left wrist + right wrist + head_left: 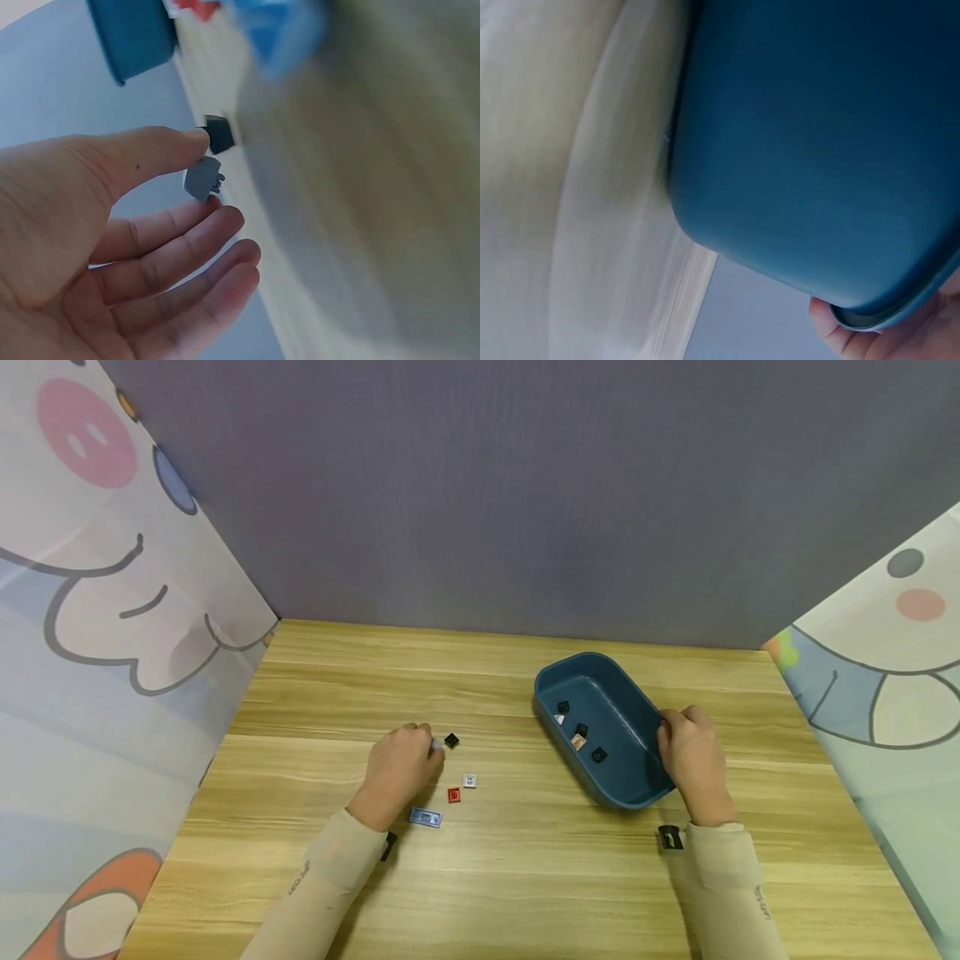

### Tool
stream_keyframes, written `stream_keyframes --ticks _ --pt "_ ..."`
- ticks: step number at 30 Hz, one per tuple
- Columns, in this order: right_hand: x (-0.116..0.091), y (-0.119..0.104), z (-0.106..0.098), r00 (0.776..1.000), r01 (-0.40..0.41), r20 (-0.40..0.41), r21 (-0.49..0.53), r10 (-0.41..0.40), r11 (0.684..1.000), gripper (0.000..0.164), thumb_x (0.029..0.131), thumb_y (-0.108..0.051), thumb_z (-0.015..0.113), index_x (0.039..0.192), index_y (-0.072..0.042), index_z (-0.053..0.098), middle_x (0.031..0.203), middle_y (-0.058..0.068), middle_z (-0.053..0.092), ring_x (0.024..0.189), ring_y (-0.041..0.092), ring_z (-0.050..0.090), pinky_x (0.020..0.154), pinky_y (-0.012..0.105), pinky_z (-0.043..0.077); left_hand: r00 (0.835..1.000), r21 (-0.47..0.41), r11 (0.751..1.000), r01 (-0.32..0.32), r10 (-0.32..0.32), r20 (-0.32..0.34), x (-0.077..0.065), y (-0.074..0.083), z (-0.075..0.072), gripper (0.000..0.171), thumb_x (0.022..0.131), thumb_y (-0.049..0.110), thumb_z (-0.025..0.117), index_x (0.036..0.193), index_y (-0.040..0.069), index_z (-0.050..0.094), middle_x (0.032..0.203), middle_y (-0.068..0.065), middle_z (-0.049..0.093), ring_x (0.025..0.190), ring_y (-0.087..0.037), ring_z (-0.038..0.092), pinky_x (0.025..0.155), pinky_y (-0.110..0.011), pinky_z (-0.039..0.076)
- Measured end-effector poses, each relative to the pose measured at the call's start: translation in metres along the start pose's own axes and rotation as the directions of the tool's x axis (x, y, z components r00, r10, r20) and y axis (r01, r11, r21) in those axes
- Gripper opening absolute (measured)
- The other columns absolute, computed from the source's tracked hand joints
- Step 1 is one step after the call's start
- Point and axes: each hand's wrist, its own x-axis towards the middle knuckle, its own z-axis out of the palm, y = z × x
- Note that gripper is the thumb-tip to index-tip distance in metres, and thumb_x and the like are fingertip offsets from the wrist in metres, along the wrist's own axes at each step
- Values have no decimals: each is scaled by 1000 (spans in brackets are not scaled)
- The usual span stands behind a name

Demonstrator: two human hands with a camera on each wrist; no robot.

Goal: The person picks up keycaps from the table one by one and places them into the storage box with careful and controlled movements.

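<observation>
My left hand [400,768] is low over the table and pinches a grey keycap [201,178] between thumb and index finger, its stem side showing in the left wrist view. Just beyond the fingertips lies a black keycap [452,740]. Closer to me are a white keycap [469,781], a red keycap [453,795] and a wide blue keycap [426,817]. My right hand [693,762] grips the right rim of a teal plastic bin [630,710]. Inside the bin are several keycaps, among them a black one [598,754] and an orange-beige one [578,742].
The wooden table [525,893] ends at a grey partition [480,502] at the back. Printed cartoon curtains [75,735] hang at both sides. A black wrist band [670,837] shows at the right cuff.
</observation>
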Motion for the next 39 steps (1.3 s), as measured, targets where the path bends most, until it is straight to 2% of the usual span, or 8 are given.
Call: stream_keyframes --ticks 5,10,15,19,23,28,31,39 --pt "0 1 0 1000 -5 1 2 5 1000 18 86 9 65 102 14 69 86 29 56 78 44 56 69 55 48 1000 -7 1000 -29 29 -5 11 15 -11 23 91 23 74 79 7 63 69 -3 54 58 -16 50 49 -31 45" --pt "-1 2 -1 1000 -4 0 1 4 1000 18 85 9 66 102 13 69 86 28 57 78 44 56 69 55 48 997 -7 997 -71 71 4 24 36 -24 21 93 23 72 81 8 63 72 -1 55 64 -16 54 52 -32 48" --pt "-1 3 -2 1000 -3 -7 -2 3 1000 18 84 9 66 101 13 69 85 28 57 78 43 56 69 55 48 988 -6 988 -151 151 11 40 61 -34 23 95 24 70 78 11 61 74 -1 57 65 -14 54 53 -30 48" --pt "-1 2 -1 1000 3 -11 -3 -3 1000 17 84 9 66 101 13 69 85 27 57 78 43 56 69 55 48 969 -6 969 -246 246 -2 54 82 -38 19 97 20 67 81 10 63 75 -2 59 61 -12 51 53 -28 48" --pt "-1 1 -1 1000 -3 1 0 3 1000 17 85 8 66 102 12 69 86 27 57 78 43 56 69 54 48 942 -9 942 -336 336 -15 66 103 -39 19 97 19 66 81 9 65 75 -2 61 61 -11 53 57 -27 49" --pt "0 0 -2 1000 -11 8 -2 11 1000 18 86 8 66 103 12 69 87 27 57 79 43 55 68 55 48 924 -20 925 -378 379 46 78 130 -32 17 99 24 64 88 11 64 77 0 57 60 -11 52 53 -24 44" --pt "0 0 -2 1000 -9 8 -5 10 1000 18 86 8 66 103 12 69 87 27 57 78 43 56 69 55 48 914 -36 918 -395 397 90 80 145 -27 17 100 27 64 91 12 65 79 1 57 61 -10 52 50 -24 43" --pt "-1 -1 -2 999 -28 20 -12 29 1000 18 87 6 65 104 11 69 88 27 56 79 43 56 68 55 48 851 -173 859 -482 506 144 80 171 -7 16 99 27 66 93 12 66 82 4 59 66 -5 53 59 -17 43"
